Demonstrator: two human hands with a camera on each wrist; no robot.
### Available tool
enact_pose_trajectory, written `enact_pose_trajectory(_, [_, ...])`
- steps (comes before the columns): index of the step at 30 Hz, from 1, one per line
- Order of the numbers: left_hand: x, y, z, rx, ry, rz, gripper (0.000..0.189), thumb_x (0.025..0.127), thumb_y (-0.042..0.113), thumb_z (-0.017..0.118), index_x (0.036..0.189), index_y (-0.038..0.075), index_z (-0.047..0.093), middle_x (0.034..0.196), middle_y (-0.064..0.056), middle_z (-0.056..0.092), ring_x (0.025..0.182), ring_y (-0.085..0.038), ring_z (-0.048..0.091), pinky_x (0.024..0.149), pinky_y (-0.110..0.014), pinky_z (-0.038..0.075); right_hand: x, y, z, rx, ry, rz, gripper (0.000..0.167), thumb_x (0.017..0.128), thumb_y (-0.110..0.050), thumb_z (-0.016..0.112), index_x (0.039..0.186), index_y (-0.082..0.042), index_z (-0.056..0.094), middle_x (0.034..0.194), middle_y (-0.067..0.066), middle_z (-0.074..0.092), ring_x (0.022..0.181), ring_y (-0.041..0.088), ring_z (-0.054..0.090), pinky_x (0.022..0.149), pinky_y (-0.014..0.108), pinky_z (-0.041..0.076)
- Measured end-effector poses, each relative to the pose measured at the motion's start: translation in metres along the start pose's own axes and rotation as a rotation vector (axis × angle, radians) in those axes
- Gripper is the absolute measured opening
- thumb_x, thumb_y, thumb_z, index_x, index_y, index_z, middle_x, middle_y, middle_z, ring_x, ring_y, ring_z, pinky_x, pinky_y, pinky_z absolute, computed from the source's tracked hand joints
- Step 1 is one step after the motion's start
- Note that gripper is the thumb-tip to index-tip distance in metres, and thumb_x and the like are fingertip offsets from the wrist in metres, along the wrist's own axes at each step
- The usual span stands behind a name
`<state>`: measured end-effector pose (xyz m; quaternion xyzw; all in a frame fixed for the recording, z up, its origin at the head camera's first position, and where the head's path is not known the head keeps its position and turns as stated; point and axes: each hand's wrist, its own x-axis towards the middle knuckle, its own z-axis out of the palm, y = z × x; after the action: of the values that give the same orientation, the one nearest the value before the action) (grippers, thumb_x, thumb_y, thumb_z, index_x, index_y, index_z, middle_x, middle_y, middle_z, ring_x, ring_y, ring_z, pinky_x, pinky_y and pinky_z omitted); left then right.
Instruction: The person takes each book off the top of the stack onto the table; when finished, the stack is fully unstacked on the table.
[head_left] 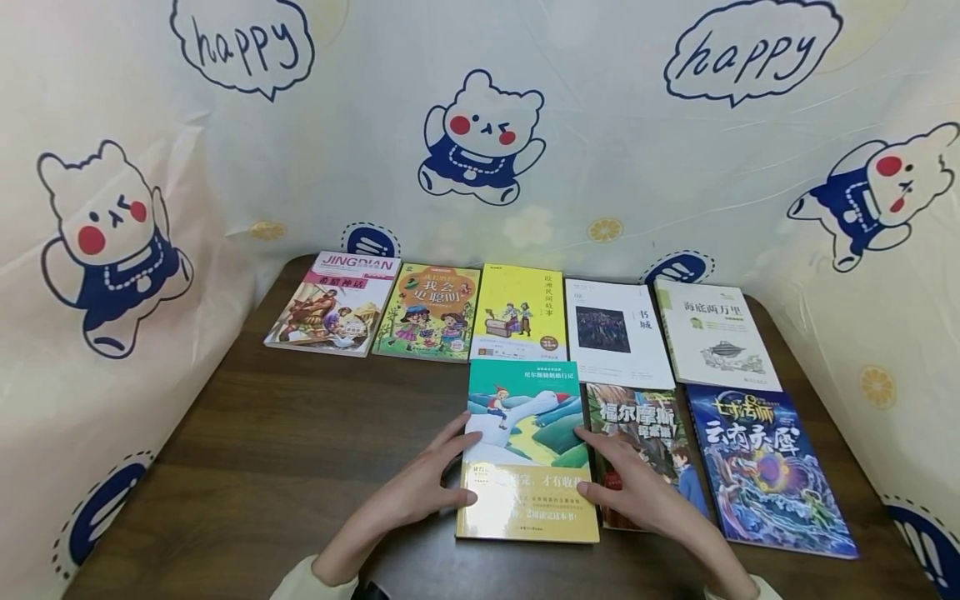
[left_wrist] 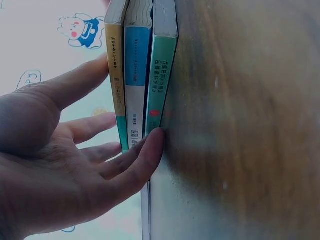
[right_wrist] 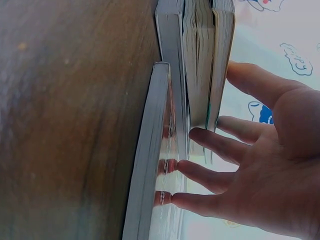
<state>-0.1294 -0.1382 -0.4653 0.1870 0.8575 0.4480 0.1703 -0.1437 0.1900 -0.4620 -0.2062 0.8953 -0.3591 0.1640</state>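
Note:
A green and gold book with a goose-rider cover lies at the front middle, topmost of a stack. In the left wrist view, its gold spine shows above a blue-and-white spine and a green spine. My left hand touches the stack's left side, thumb near the front, fingers extended along the spines. On the opposite side, my right hand has its thumb and fingertips at the page edges. Its lower fingertips touch the cover of the neighbouring detective book.
A purple-blue book lies at front right. Along the back run a pink-titled book, an orange-green one, a yellow one, a white one and a pale-green one. Dark wood table; printed curtain behind.

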Motion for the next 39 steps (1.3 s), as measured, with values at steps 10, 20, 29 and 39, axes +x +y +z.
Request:
enact_pose_trajectory(10, [0.001, -0.002, 0.0, -0.029, 0.004, 0.017, 0.071, 0.085, 0.017, 0.075, 0.146, 0.008, 0.04, 0.16, -0.011, 0.012, 0.142, -0.036, 0.022, 0.094, -0.051, 0.043, -0.001, 0.0, 0.0, 0.008, 0.009, -0.001, 0.069, 0.091, -0.041, 0.065, 0.149, -0.015, 0.038, 0.15, 0.017, 0.037, 0.138, 0.047, 0.024, 0.097, 0.067, 0.033])
enact_pose_trajectory(20, [-0.001, -0.006, 0.0, -0.076, 0.04, -0.014, 0.074, 0.083, 0.014, 0.076, 0.147, 0.011, 0.039, 0.16, -0.012, 0.011, 0.132, -0.031, 0.034, 0.083, -0.035, 0.047, -0.001, -0.004, 0.003, -0.014, -0.044, -0.021, 0.073, 0.091, -0.046, 0.062, 0.152, -0.021, 0.031, 0.157, 0.015, 0.022, 0.141, 0.048, 0.013, 0.097, 0.07, 0.03])
enact_pose_trajectory(29, [-0.005, -0.003, -0.001, -0.077, 0.06, -0.038, 0.07, 0.081, 0.02, 0.078, 0.143, 0.009, 0.046, 0.146, -0.022, 0.035, 0.125, -0.037, 0.043, 0.09, -0.048, 0.046, 0.001, -0.01, 0.01, -0.093, -0.074, -0.033, 0.087, 0.082, -0.057, 0.067, 0.153, -0.024, 0.028, 0.159, 0.019, 0.011, 0.139, 0.05, 0.018, 0.088, 0.07, 0.039])
enact_pose_trajectory(39, [-0.005, -0.001, -0.002, -0.198, 0.116, -0.012, 0.065, 0.079, 0.007, 0.078, 0.139, 0.012, 0.052, 0.141, -0.018, 0.04, 0.115, -0.033, 0.049, 0.077, -0.028, 0.054, 0.001, -0.012, 0.013, -0.157, -0.038, -0.069, 0.087, 0.082, -0.059, 0.065, 0.153, -0.023, 0.029, 0.16, 0.016, 0.008, 0.139, 0.049, 0.019, 0.094, 0.074, 0.029])
